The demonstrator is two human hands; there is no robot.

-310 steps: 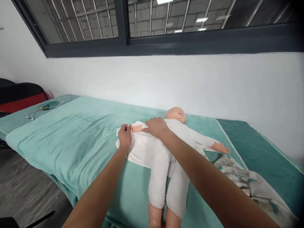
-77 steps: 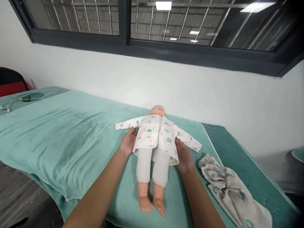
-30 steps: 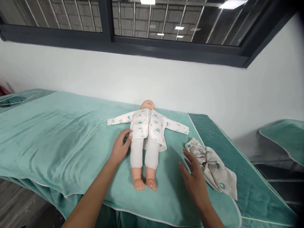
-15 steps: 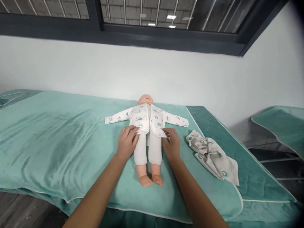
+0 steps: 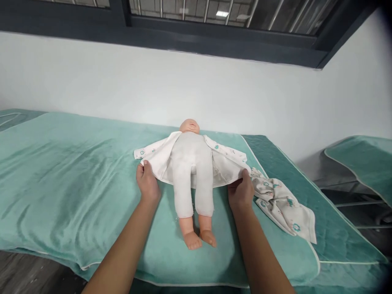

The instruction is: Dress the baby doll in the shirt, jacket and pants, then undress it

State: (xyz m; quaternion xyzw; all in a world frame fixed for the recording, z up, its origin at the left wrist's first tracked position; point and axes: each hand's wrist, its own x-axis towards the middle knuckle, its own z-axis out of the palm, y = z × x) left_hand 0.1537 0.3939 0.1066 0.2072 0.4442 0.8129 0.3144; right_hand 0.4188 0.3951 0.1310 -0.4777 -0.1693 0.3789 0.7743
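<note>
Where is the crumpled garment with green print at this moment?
In the head view, the crumpled garment lies on the right side, just to the right of the right hand, across the edge of the light green cover.

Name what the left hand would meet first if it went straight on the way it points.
Past the jacket flap it grips, the left hand would probably meet the printed sleeve on its side first; the hand's height is hard to judge.

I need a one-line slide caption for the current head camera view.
Two hands spread a doll's patterned jacket open on a green blanket.
</note>
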